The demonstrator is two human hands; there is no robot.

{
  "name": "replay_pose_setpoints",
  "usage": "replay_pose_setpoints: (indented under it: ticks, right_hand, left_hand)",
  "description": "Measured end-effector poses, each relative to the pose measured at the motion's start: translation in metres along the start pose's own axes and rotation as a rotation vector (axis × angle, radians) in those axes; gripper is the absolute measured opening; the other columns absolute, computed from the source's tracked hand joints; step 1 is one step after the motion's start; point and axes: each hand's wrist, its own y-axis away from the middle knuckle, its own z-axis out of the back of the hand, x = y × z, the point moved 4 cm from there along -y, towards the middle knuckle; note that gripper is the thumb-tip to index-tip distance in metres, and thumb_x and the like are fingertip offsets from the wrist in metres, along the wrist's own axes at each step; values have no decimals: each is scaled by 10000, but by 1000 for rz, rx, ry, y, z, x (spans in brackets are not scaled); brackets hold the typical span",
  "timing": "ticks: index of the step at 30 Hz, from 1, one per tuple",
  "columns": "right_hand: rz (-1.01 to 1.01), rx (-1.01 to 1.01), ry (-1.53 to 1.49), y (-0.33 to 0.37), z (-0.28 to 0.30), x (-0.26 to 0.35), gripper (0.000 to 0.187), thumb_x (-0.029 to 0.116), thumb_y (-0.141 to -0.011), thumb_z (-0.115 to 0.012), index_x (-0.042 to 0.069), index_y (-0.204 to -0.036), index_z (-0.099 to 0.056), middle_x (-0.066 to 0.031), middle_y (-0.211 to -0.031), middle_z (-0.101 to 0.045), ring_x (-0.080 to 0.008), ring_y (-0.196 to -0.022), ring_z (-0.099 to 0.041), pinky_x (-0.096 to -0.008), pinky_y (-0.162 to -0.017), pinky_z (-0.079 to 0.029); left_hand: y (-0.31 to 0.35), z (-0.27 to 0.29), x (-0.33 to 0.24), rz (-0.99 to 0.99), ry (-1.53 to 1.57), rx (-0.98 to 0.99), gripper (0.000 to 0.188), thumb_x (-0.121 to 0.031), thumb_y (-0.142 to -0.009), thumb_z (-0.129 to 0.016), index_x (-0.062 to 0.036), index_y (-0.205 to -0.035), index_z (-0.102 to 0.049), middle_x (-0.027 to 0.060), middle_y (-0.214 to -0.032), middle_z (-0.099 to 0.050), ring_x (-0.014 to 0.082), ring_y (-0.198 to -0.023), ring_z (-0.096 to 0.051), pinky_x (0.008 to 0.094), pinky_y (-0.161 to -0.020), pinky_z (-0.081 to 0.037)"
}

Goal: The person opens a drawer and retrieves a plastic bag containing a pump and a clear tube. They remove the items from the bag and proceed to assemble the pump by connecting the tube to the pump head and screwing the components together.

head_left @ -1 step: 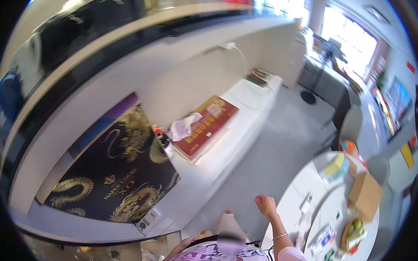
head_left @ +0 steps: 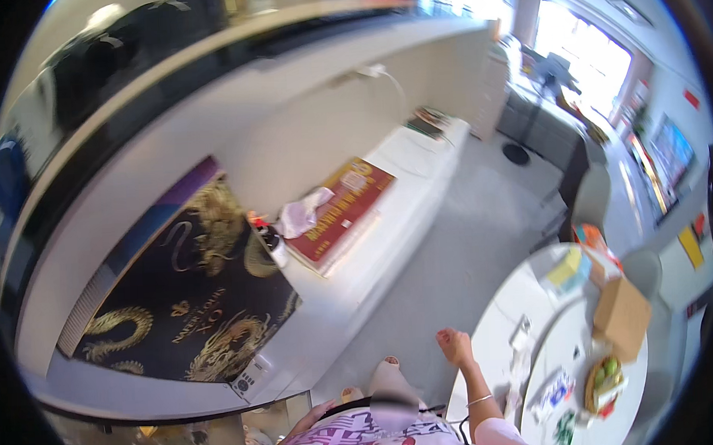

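My right hand (head_left: 455,346) hangs beside the round white table (head_left: 503,303), its fingers curled into a loose fist with no object seen in it. A thin bracelet (head_left: 480,399) circles that wrist. Low at my left side, my left hand (head_left: 317,412) lies against my printed shirt (head_left: 346,434); its fingers are mostly hidden. Ahead of me, a flat red and gold box (head_left: 344,215) lies on a white ledge (head_left: 408,220), with a crumpled pale cloth (head_left: 302,213) on its end. A large black box with gold dragons (head_left: 192,293) stands left of it.
On the table are a brown cardboard box (head_left: 620,316), a basket of green fruit (head_left: 604,383) and a yellow pack (head_left: 566,267). A grey chair (head_left: 592,196) stands beyond it. Grey floor (head_left: 447,282) runs between ledge and table. A remote-like device (head_left: 252,376) sits beside the dragon box.
The view has shifted slightly, so the ledge and far room sit a little further left and higher. My right hand remains in a loose fist beside the table.
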Motion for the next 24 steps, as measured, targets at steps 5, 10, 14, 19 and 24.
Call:
replay_pose_setpoints:
  ticks: [5, 10, 14, 19, 24]
  right_hand:
    - [-250, -127, -96, 63, 9, -18, 179, 193, -736, -557, 30, -794, -601, -142, -701, -606, -264, -651, -596, -329, -597, -468]
    - [-373, -201, -162, 111, -5, -12, 183, 192, -745, -549, 22, -794, -598, -139, -704, -610, -257, -654, -601, -330, -603, -470]
    - [-487, -247, -247, 150, -29, -19, 196, 201, -757, -535, 18, -801, -592, -133, -686, -608, -251, -641, -601, -326, -594, -466]
    - [-590, -292, -314, 176, 2, -15, 195, 193, -766, -526, 11, -802, -584, -108, -641, -603, -216, -596, -596, -299, -557, -456]
    - [-658, -474, -401, 207, -15, 30, 168, 155, -763, -532, 4, -813, -586, -88, -610, -595, -149, -521, -575, -262, -515, -444]
  left_hand:
    - [15, 38, -10, 97, -121, -8, 383, -322, -826, -471, 38, -955, -482, 189, -989, -546, 254, -938, -532, 316, -835, -421]
    - [20, 58, -33, 140, -235, -16, 384, -320, -828, -468, 36, -970, -472, 192, -997, -542, 257, -939, -533, 318, -834, -422]
    - [26, 52, -63, 161, -343, -26, 385, -318, -829, -466, 35, -982, -464, 193, -1003, -539, 259, -940, -534, 320, -834, -423]
    - [48, 28, -84, 174, -357, -40, 387, -316, -830, -463, 33, -997, -454, 196, -1011, -535, 262, -941, -534, 322, -833, -424]
    - [68, 50, -120, 184, -467, -33, 389, -314, -832, -460, 31, -1012, -444, 198, -1018, -531, 264, -941, -535, 325, -833, -426]
